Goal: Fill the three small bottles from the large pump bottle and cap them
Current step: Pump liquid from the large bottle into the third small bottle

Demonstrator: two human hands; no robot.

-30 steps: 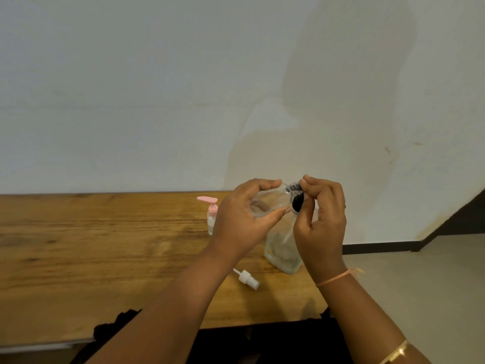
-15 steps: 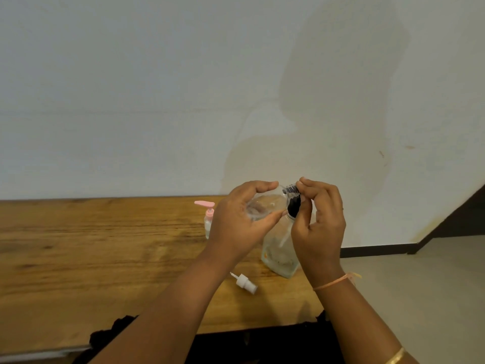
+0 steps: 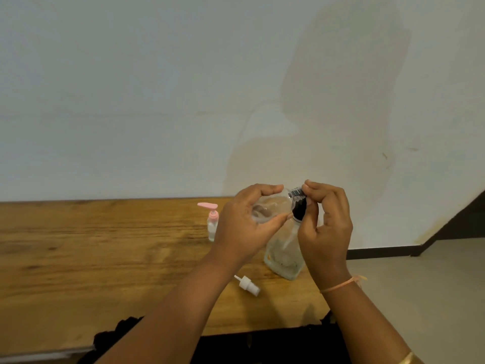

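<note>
My left hand [image 3: 244,227] grips a small clear bottle [image 3: 270,206], held on its side above the table. My right hand [image 3: 325,227] pinches a dark ridged cap [image 3: 296,192] at that bottle's mouth. Right behind my hands the large clear bottle [image 3: 283,256] stands on the wooden table [image 3: 105,253]. Its black neck [image 3: 299,212] shows just under the cap, and its pump head is hidden. A small bottle with a pink pump top [image 3: 212,224] stands upright to the left. A white spray cap [image 3: 248,285] lies loose on the table near my left forearm.
The table ends just right of the large bottle, with bare floor [image 3: 420,285] beyond. A pale wall [image 3: 183,101] runs close behind the table. Dark cloth [image 3: 118,334] lies at the near table edge under my arms.
Both hands stay together at the small bottle's mouth. My right fingers have shifted slightly on the cap. Nothing on the table has moved.
</note>
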